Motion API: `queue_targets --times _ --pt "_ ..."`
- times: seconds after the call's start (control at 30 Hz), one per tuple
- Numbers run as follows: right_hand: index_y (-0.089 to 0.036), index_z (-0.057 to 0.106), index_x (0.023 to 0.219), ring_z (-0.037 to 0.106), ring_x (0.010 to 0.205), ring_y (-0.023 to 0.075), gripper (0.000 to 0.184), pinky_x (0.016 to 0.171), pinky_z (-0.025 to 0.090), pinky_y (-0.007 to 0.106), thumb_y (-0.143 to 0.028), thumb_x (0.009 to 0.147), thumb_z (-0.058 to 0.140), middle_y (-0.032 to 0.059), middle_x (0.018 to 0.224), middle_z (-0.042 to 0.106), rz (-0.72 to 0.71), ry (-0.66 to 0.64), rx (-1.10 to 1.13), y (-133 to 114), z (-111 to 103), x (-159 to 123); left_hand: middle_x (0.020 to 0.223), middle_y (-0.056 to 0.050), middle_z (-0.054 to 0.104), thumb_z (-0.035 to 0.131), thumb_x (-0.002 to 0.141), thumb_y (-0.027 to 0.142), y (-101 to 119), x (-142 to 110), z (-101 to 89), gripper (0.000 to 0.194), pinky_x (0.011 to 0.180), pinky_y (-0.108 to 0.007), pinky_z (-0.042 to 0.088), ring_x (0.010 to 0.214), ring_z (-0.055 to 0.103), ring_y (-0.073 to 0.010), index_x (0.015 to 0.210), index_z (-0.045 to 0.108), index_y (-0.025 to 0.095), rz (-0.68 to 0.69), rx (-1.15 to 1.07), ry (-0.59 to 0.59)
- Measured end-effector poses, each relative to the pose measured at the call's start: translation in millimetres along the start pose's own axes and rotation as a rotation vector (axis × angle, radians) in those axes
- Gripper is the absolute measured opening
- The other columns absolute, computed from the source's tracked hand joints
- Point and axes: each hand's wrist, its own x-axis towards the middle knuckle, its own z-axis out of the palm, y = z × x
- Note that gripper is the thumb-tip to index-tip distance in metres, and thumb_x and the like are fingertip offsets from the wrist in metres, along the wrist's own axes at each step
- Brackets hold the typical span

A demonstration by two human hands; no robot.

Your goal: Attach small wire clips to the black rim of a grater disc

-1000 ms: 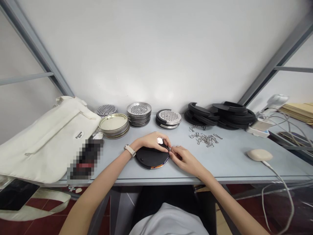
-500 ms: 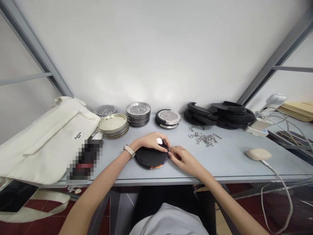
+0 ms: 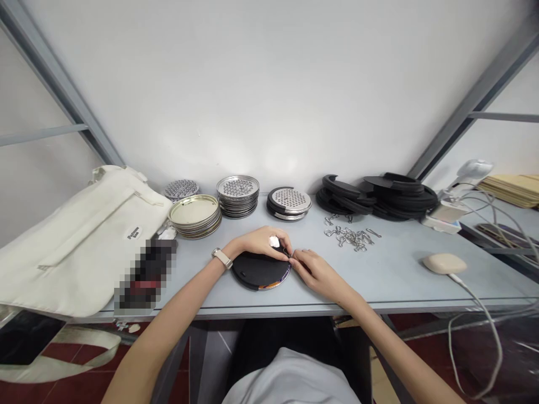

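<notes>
In the head view, both hands meet at the right rim of a round black disc [image 3: 256,270] lying on the grey counter [image 3: 396,280]; the left hand [image 3: 265,241] arches over it, and thumb and fingertips of the left and right hand [image 3: 318,275] pinch a small metal clip [image 3: 287,252], partly hidden. The clip could spring loose if either pinch slips, since it is thin and offers little to grip; uneven pressure at the rim could turn the disc. Loose clips [image 3: 353,238] lie beyond the right hand, before stacked black covers [image 3: 400,202]. A pale bag [image 3: 88,241] sits left; a plain wall [image 3: 261,84] stands behind.
</notes>
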Motion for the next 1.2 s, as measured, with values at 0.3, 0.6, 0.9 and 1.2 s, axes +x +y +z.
queue_targets --times 0.3,0.6,0.9,1.2 --pt "-0.020 0.046 0.073 0.048 0.066 0.0161 0.025 0.065 0.039 0.029 -0.025 0.095 0.036 0.0009 0.067 0.052 0.017 0.001 0.018 -1.1 -1.1 -0.1 0.094 -0.005 0.067 0.071 0.072 0.027 -0.9 0.0 -0.7 0.023 0.086 -0.027 0.045 0.090 0.061 -0.0155 0.092 0.068 0.015 -0.034 -0.088 -0.019" --pt "-0.020 0.045 0.072 0.047 0.064 0.0161 0.026 0.065 0.039 0.029 -0.026 0.095 0.036 0.0006 0.065 0.051 0.015 -0.001 0.010 -2.0 -1.9 0.5 0.094 -0.006 0.068 0.071 0.072 0.026 -1.8 -0.3 -0.2 0.024 0.085 -0.027 0.046 0.090 0.062 -0.0155 0.092 0.068 0.014 -0.037 -0.111 -0.019" --pt "-0.021 0.044 0.071 0.047 0.064 0.0162 0.026 0.066 0.039 0.029 -0.027 0.095 0.036 0.0007 0.066 0.051 0.014 -0.002 0.006 -2.4 -2.2 0.9 0.094 -0.006 0.068 0.072 0.071 0.028 -2.3 -0.3 -0.2 0.026 0.086 -0.028 0.046 0.090 0.062 -0.0158 0.093 0.068 0.015 -0.039 -0.124 -0.012" --pt "-0.021 0.040 0.069 0.046 0.063 0.0160 0.026 0.062 0.037 0.028 -0.026 0.095 0.036 -0.0007 0.063 0.047 0.035 0.011 0.022 -3.9 -1.4 0.0 0.096 -0.006 0.068 0.072 0.072 0.028 -2.3 -0.9 -0.5 0.026 0.086 -0.028 0.046 0.091 0.062 -0.0163 0.094 0.067 0.014 -0.043 -0.133 -0.015"
